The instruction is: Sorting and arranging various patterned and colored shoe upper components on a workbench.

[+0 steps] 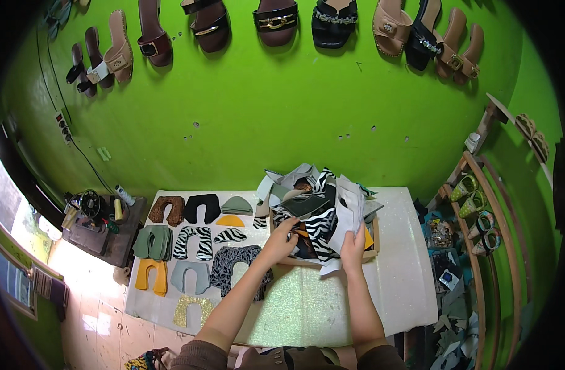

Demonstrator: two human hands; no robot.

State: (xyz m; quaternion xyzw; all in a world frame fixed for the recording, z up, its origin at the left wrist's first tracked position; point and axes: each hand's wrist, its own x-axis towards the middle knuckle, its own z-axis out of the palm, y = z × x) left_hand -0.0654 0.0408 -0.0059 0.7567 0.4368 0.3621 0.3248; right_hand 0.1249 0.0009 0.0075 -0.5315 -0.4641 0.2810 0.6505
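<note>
A shallow cardboard box (370, 253) on the table is heaped with material scraps: zebra-striped (320, 229), dark green (308, 206), leopard-print and orange ones. My left hand (282, 242) reaches into its left side, fingers curled among dark and orange scraps; what they grip is hidden. At the right side my right hand (353, 250) is closed on a light grey sheet of material (350, 206), which stands up out of the heap. Left of the box lie U-shaped cut pieces in rows, among them a zebra-striped one (193, 241) and a black-and-grey patterned stack (224, 271).
The white-covered table (406, 277) stands against a green wall hung with sandals (275, 23). A sewing machine (90, 206) sits on a small stand at left. On the right are a wooden rack (480, 246) with shoes and a pile of scraps (449, 327).
</note>
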